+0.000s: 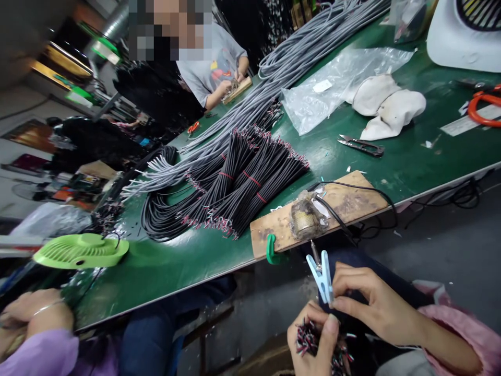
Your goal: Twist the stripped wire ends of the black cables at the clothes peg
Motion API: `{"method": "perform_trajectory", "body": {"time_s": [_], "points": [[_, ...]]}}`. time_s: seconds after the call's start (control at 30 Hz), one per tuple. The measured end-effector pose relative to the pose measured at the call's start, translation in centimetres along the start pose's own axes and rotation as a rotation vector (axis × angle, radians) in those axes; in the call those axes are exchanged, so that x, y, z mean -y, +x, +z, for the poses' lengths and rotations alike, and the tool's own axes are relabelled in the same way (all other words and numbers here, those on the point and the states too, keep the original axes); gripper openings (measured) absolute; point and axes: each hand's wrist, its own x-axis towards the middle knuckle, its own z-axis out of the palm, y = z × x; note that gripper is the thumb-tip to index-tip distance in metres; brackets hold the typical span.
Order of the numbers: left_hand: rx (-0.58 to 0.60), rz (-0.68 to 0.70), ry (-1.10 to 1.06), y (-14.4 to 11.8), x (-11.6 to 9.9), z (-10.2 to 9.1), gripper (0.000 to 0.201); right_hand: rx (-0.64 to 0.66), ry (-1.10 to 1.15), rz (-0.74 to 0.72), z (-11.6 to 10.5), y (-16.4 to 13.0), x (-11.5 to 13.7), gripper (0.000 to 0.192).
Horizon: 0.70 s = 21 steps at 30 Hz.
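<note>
— What did we see from the head view?

— Our left hand (pixel 311 337) was closed around a bundle of wire ends (pixel 309 339), below the wooden board (pixel 352 206) that overhung the green surface (pixel 188 261). Our right hand (pixel 366 300) pinched a pale blue clip (pixel 323 277) just above that bundle.

— And beyond the board?

— Black cable bundles (pixel 235 188) lay left of it, small snips (pixel 362 145) behind it. A co-worker's hand (pixel 39 313) rested far left of the board.

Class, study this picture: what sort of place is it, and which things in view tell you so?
Most likely a small cable-assembly workshop. Bundled black cables with stripped ends and long grey cables cover a green workbench, a soldering jig on a wooden board sits at its edge, and another person works further along.
</note>
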Motion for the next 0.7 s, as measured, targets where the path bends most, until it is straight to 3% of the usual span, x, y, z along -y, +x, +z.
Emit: {"method": "perform_trajectory", "body": {"time_s": [0.13, 0.3, 0.43, 0.57, 0.7], "points": [[-0.071, -0.052, 0.058, -0.2, 0.2, -0.2, 0.035, -0.011, 0.002, -0.074, 0.2, -0.3, -0.1, 0.020], [-0.184, 0.002, 0.087, -0.5, 0.2, 0.4, 0.038, 0.052, -0.041, -0.175, 0.4, -0.4, 0.4, 0.012], [-0.226, 0.003, 0.127, -0.4, 0.4, 0.9, 0.038, 0.027, -0.120, -0.197, 0.5, -0.3, 0.4, 0.010], [-0.131, 0.005, 0.113, -0.1, 0.4, 0.8, 0.032, -0.075, -0.116, -0.192, 0.5, 0.2, 0.2, 0.013], [-0.010, -0.003, -0.042, 0.1, 0.6, 0.5, 0.034, -0.119, 0.040, -0.055, 0.6, 0.4, -0.8, 0.014]]}}
